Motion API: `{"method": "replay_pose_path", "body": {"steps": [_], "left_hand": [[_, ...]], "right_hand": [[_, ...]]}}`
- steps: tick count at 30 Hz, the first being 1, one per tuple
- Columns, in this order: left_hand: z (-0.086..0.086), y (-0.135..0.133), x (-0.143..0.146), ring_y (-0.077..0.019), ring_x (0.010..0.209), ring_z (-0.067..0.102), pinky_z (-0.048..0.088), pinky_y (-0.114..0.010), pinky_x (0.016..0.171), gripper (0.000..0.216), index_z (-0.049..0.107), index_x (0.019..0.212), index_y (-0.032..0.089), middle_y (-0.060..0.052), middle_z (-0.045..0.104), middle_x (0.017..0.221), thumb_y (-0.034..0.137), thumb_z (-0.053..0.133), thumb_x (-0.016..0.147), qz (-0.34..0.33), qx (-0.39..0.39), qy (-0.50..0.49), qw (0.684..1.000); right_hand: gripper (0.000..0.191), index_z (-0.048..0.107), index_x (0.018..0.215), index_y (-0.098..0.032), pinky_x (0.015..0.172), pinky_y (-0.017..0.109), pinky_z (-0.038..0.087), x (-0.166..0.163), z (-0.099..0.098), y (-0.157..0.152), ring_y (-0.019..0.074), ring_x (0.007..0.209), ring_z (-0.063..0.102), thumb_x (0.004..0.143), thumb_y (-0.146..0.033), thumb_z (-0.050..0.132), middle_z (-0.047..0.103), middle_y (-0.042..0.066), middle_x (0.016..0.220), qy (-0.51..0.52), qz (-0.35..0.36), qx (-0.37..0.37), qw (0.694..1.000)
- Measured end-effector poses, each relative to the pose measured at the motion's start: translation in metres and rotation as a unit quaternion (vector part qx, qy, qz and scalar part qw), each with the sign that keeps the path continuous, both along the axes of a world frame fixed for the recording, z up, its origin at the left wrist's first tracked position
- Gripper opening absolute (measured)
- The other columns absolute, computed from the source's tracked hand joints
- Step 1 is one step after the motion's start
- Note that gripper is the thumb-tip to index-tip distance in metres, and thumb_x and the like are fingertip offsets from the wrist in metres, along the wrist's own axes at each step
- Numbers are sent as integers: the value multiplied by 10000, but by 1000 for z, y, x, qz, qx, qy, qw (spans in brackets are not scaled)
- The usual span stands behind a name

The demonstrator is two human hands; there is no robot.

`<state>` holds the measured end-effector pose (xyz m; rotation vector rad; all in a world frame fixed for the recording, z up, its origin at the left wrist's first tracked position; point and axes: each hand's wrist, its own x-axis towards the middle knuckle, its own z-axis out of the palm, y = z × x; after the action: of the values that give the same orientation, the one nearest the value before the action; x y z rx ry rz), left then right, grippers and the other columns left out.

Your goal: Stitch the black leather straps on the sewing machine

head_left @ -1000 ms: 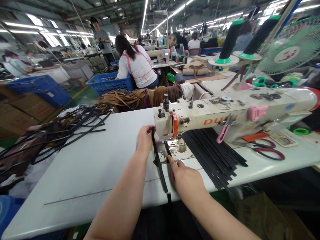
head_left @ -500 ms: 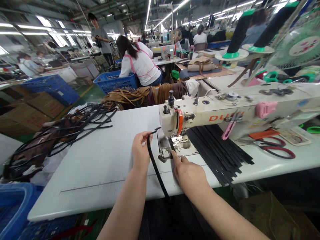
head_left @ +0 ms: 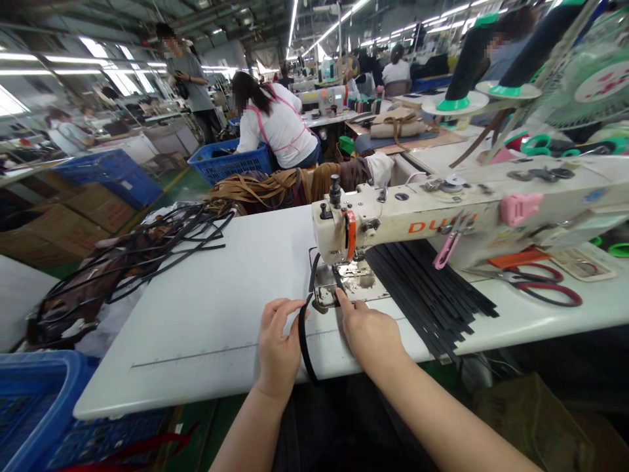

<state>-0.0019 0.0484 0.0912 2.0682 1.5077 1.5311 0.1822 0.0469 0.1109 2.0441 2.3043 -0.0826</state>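
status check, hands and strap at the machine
Left hand pinching thin black strap. Right hand pressing it at white sewing machine plate. Nothing blocking.

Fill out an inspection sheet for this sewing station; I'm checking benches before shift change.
Surface: white table, printed ruler line near the front edge.
Job's things: black strap looped from the left hand to the sewing machine needle plate.
Clutter: stack of black strips under the machine arm; red scissors; tangled black straps at the table's left end.
Grippers: left hand pinches the strap; right hand rests on the table, fingertips at the plate.
Cables: nothing seen.
Surroundings: blue crates, seated person behind, fan.
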Motion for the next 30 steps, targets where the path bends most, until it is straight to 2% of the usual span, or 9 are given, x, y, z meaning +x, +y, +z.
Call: {"method": "replay_pose_path", "body": {"steps": [4, 8, 11, 14, 16, 20, 26, 28, 30], "left_hand": [[-5, -7, -4, -195, 1041, 631, 546, -341, 955, 138, 735, 1110, 242, -62, 621, 1093, 239, 649, 1002, -15, -4, 23, 1000], [-9, -6, -7, -241, 1173, 616, 540, -392, 1000, 215, 702, 1188, 252, -92, 627, 1242, 289, 683, 977, -30, -26, 23, 999], [-14, -2, -8, -257, 1216, 623, 570, -353, 877, 346, 633, 1310, 254, -120, 594, 1400, 290, 673, 969, -57, -84, -16, 995], [-19, 1, -8, -256, 1240, 646, 571, -317, 831, 446, 548, 1406, 251, -136, 590, 1442, 265, 639, 970, -101, -163, -80, 978], [-21, 2, -7, -257, 1258, 654, 569, -323, 874, 469, 510, 1428, 233, -147, 621, 1416, 265, 623, 974, -124, -204, -117, 964], [-21, 3, -5, -249, 1207, 689, 550, -374, 988, 435, 504, 1400, 194, -151, 701, 1310, 306, 602, 991, -135, -245, -131, 951], [-22, 2, -8, -244, 1201, 702, 527, -407, 1067, 345, 561, 1338, 188, -145, 726, 1271, 350, 523, 1037, -131, -268, -122, 947], [-23, 2, -9, -244, 1215, 695, 513, -419, 1090, 333, 568, 1333, 196, -136, 725, 1274, 350, 500, 1045, -121, -272, -119, 947], [-23, 3, -10, -245, 1202, 697, 505, -424, 1089, 327, 569, 1328, 199, -126, 736, 1244, 348, 498, 1045, -115, -274, -114, 948]], "right_hand": [[546, 524, 1526, -187, 573, 316, 495, 3, 8, -3, 256, 755, 774, 982, -155, 497, 776, 113, 979, 35, 2, -3, 999], [246, 715, 1113, -199, 671, 285, 481, 28, 20, -12, 197, 777, 728, 1018, -272, 500, 768, 73, 935, 170, -46, 79, 981], [246, 653, 940, -212, 735, 298, 490, 65, 29, -15, 184, 756, 648, 1026, -373, 489, 691, 53, 847, 285, -128, 251, 916], [266, 623, 1095, -192, 844, 385, 519, 105, 38, -7, 236, 911, 623, 965, -415, 560, 652, 107, 1024, 321, -223, 426, 816], [313, 612, 1110, -203, 873, 419, 531, 123, 44, 5, 253, 970, 640, 921, -453, 616, 668, 112, 1067, 405, -233, 404, 786], [318, 651, 1007, -216, 856, 365, 533, 129, 52, 28, 187, 846, 662, 943, -525, 614, 710, 36, 896, 590, -190, 286, 731], [331, 611, 883, -224, 641, 240, 458, 106, 37, 21, 116, 655, 574, 892, -547, 686, 579, -48, 706, 711, -203, 280, 612], [315, 593, 861, -227, 588, 233, 427, 96, 24, 8, 120, 617, 553, 909, -532, 653, 565, -51, 680, 719, -220, 241, 614], [289, 607, 856, -224, 544, 243, 399, 86, 14, -3, 134, 569, 526, 940, -500, 592, 556, -51, 635, 686, -226, 158, 673]]}}
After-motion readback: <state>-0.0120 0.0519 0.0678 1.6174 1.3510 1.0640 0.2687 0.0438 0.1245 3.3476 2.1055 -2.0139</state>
